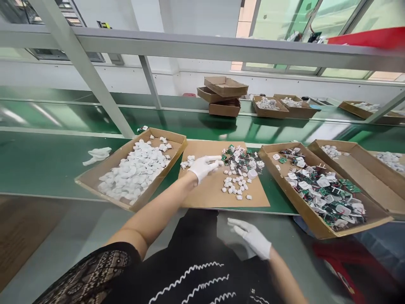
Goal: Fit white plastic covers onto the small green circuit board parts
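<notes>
Two gloved hands: L hand point(204, 166) open, fingers spread over cardboard sheet point(209, 192) near white parts point(236, 185); R hand point(251, 238) open, empty, near lap.

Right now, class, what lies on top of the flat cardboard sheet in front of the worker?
On the cardboard sheet lie loose small white parts and a pile of green circuit boards. The gloved left hand reaches over them; whatever is under it is hidden.

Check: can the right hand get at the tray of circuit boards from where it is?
Probably yes. The right hand hangs low by the lap, empty, and the tray of circuit boards lies just ahead to its right, open-topped, with nothing between them.
</notes>
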Tool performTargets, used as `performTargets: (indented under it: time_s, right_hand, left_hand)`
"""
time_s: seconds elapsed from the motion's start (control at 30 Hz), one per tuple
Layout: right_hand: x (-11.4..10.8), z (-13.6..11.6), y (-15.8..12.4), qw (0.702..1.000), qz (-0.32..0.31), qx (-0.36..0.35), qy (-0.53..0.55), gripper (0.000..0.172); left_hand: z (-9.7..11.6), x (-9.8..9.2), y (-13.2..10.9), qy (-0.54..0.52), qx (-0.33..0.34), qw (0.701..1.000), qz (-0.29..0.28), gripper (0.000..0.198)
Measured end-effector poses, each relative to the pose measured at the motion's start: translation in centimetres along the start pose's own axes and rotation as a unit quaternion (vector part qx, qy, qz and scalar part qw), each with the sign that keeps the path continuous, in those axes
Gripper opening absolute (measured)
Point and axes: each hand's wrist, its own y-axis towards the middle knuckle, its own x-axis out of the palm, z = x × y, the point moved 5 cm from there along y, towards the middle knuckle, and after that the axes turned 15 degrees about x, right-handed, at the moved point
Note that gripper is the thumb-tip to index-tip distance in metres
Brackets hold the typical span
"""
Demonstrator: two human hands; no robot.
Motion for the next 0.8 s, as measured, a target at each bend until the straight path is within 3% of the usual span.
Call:
performTargets:
  time_s: [0.03,0.1,0.17,0.2,0.23,0.27,0.3,0.37,0.47,0.57,0.63,0.7,0.8]
  right_hand:
    - [-0.4,-2.3,-1.5,0.999,-0.024,-0.029,-0.022,0.060]
    - [-1.7,-7.6,-4.1,0.994,0.006,-0.097,-0.052,0.051]
    - [-3.3,-13.3,-5.1,0.975,0.111,-0.182,-0.060,0.040]
    - [-4.2,-16.1,-4.9,0.951,0.190,-0.234,-0.075,0.037]
    - [-4.8,-18.8,-4.5,0.910,0.272,-0.296,-0.101,0.038]
    - [-4.8,-21.1,-3.4,0.870,0.310,-0.349,-0.158,0.040]
    - [-4.6,-23.0,-1.7,0.839,0.322,-0.388,-0.205,0.040]
    - [-4.1,-25.3,2.4,0.825,0.286,-0.406,-0.270,0.033]
    - [-4.0,-26.0,7.3,0.836,0.279,-0.380,-0.280,0.025]
    - [-5.2,-24.5,9.0,0.855,0.332,-0.363,-0.165,0.025]
    - [-6.2,-23.0,9.5,0.870,0.344,-0.340,-0.097,0.027]
    - [-7.1,-21.7,10.0,0.893,0.327,-0.307,-0.045,0.030]
    - [-8.0,-20.9,10.8,0.922,0.277,-0.268,0.042,0.038]
  left_hand:
    - [0.5,0.2,0.7,-0.059,-0.012,0.998,-0.023,0.055]
    - [1.1,0.5,1.7,-0.149,-0.027,0.986,-0.069,0.061]
    - [1.4,0.8,2.5,-0.195,-0.025,0.975,-0.103,0.064]
    - [1.3,1.0,2.9,-0.208,-0.022,0.971,-0.118,0.064]
    - [1.2,1.2,3.2,-0.216,-0.018,0.967,-0.135,0.064]
    - [1.1,1.4,3.4,-0.218,-0.014,0.965,-0.148,0.063]
    - [0.9,1.5,3.7,-0.208,-0.005,0.966,-0.152,0.061]
    - [0.6,0.9,4.3,-0.165,0.018,0.977,-0.131,0.057]
    - [0.4,-1.9,4.7,-0.090,0.038,0.994,-0.050,0.054]
    - [0.6,-5.3,4.6,-0.037,0.043,0.998,0.033,0.055]
    - [0.9,-7.4,4.4,0.090,0.039,0.991,0.094,0.049]
    - [1.3,-8.6,4.2,0.278,0.033,0.953,0.117,0.039]
    - [0.9,-8.6,4.1,0.446,0.037,0.893,0.055,0.020]
